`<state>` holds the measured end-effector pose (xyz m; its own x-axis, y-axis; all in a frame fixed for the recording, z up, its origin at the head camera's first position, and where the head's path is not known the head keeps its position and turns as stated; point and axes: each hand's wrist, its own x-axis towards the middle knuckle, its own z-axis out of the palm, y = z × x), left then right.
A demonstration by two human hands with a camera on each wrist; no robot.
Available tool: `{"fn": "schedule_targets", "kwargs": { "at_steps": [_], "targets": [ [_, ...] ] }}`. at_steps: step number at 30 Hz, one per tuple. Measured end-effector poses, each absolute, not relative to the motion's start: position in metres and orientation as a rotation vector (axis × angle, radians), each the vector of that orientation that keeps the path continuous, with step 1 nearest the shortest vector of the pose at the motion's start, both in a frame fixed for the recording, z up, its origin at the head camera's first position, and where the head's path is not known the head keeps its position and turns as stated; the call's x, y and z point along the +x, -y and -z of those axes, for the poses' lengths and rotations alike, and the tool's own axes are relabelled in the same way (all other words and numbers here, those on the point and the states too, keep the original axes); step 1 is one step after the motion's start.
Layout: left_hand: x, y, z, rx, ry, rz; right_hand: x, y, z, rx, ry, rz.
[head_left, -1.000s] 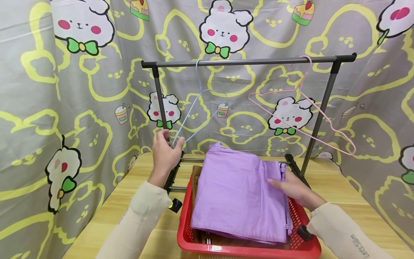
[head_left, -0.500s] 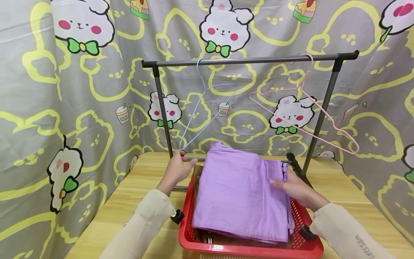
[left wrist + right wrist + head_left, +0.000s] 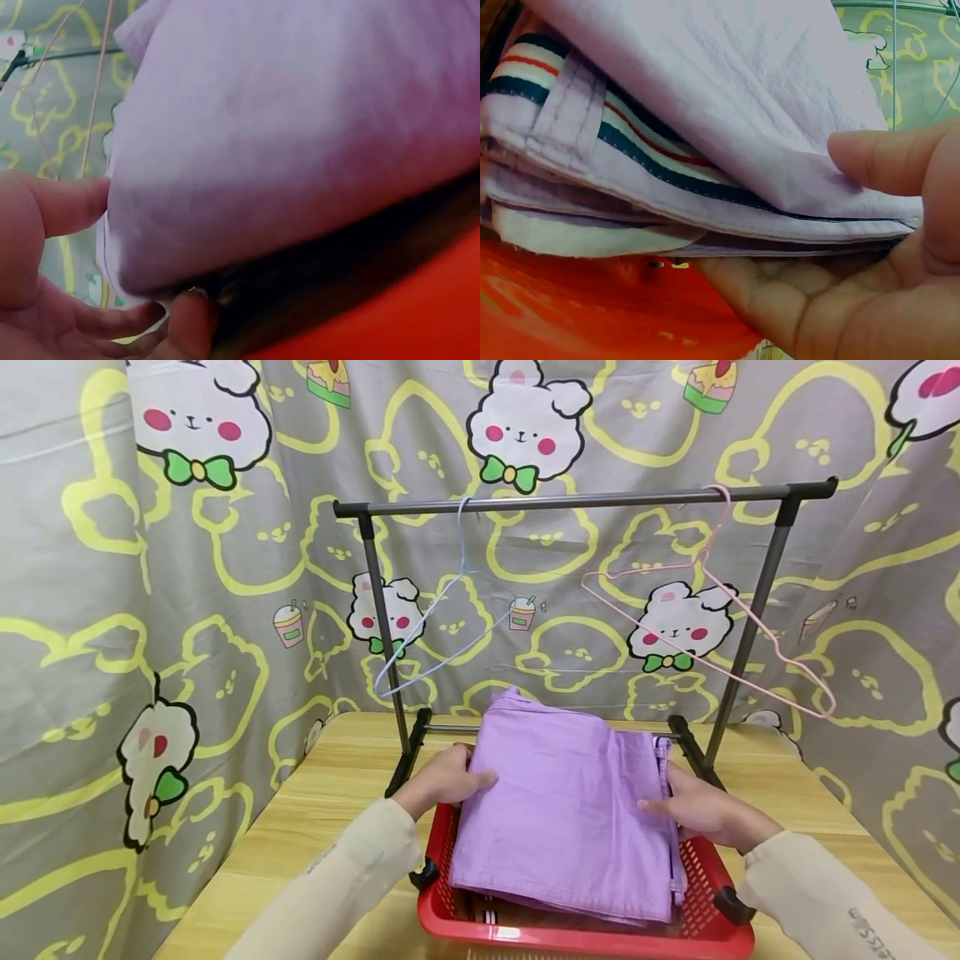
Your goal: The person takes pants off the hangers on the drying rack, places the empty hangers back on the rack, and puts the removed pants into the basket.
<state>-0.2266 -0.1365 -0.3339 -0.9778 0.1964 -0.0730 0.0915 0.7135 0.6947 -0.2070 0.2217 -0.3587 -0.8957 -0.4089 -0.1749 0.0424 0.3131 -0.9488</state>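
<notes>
Folded purple pants (image 3: 562,818) lie on top of the pile in a red basket (image 3: 585,937). My left hand (image 3: 448,775) is at their upper left edge, thumb on the cloth and fingers tucked under it. In the left wrist view its thumb (image 3: 71,204) meets the fold while fingertips curl below. On the other side my right hand (image 3: 708,808) grips the edge between thumb and fingers. The right wrist view shows a waistband (image 3: 652,161) with navy, white and red striped tape and a belt loop. Most fingers of both hands are hidden in the head view.
Behind the basket stands a grey rack (image 3: 570,503). A blue hanger (image 3: 442,597) hangs at its left, a pink hanger (image 3: 705,568) at its right. Brown cloth (image 3: 517,912) lies under the pants. A patterned curtain (image 3: 225,552) surrounds the wooden table (image 3: 307,827).
My left hand has let go of the blue hanger's lower corner and come down to the left edge of the pants. The hanger has swung left. My right hand has stayed on the pants.
</notes>
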Motion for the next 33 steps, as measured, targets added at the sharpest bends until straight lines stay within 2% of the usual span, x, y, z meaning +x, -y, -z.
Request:
{"fn": "schedule_targets", "kwargs": {
  "at_steps": [9,18,28,33],
  "targets": [
    [-0.220,0.123,0.336,0.076,-2.546,-1.374,-0.207,-0.225,0.356,-0.368,-2.295,1.555],
    [-0.218,0.120,0.340,0.166,-2.609,-1.469,-0.210,-0.227,0.349,-0.438,-2.324,1.564],
    [-0.209,0.123,0.304,0.198,-2.630,-1.471,-0.209,-0.233,0.331,-0.495,-2.291,1.578],
    [-0.205,0.125,0.300,0.203,-2.547,-1.520,-0.207,-0.234,0.332,-0.534,-2.261,1.526]
  ]
}}
